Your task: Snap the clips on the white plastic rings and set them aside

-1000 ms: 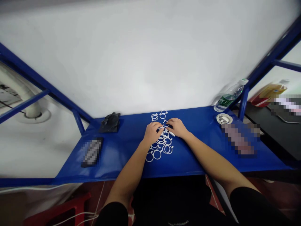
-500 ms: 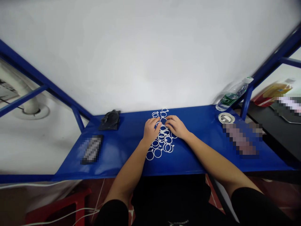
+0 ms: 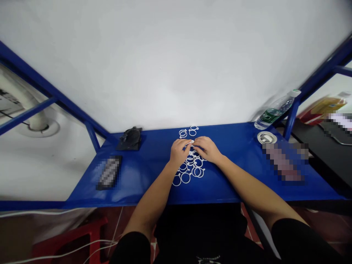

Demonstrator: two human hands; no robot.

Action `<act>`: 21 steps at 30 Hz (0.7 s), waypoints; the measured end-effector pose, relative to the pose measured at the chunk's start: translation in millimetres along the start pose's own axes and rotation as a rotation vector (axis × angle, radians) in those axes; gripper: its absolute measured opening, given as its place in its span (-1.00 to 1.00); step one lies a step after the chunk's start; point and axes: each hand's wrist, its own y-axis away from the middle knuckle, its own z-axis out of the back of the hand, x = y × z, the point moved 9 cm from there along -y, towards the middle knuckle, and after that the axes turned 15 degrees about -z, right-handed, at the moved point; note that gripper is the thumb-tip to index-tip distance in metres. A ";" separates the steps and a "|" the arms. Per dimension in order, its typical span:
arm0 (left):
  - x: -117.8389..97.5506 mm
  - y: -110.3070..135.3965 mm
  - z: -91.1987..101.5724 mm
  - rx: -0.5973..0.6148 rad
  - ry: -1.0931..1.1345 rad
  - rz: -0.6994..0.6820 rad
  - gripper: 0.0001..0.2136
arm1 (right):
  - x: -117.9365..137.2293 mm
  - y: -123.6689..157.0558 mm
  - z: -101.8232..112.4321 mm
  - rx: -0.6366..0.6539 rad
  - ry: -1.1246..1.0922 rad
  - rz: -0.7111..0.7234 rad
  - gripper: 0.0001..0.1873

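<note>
My left hand (image 3: 180, 151) and my right hand (image 3: 206, 148) meet over a pile of white plastic curtain rings (image 3: 186, 178), each with a small knob or eyelet. Between the fingertips is one white curtain ring (image 3: 192, 141), seen nearly edge-on. The left thumb and fingers are closed on it, and the right fingers pinch its other side. Much of the held ring is hidden by the fingers. Beyond the hands, near the wall, lie a few more rings (image 3: 194, 130). The pile's upper part is partly covered by both hands.
The blue tabletop (image 3: 148, 161) runs up against a white wall. A black crumpled bag (image 3: 130, 138) and a blurred dark item (image 3: 110, 172) lie left. A tilted water bottle (image 3: 276, 110), a white roll (image 3: 266, 138) and a pixelated object (image 3: 284, 161) are at right.
My fingertips have come together and now grip a ring that stands clear of the pile. The view has shifted slightly; the other rings look much as before.
</note>
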 end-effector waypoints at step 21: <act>1.0 3.3 -14.5 0.152 -0.009 0.058 -0.90 | -5.8 0.4 2.5 -0.016 0.032 -0.121 -0.80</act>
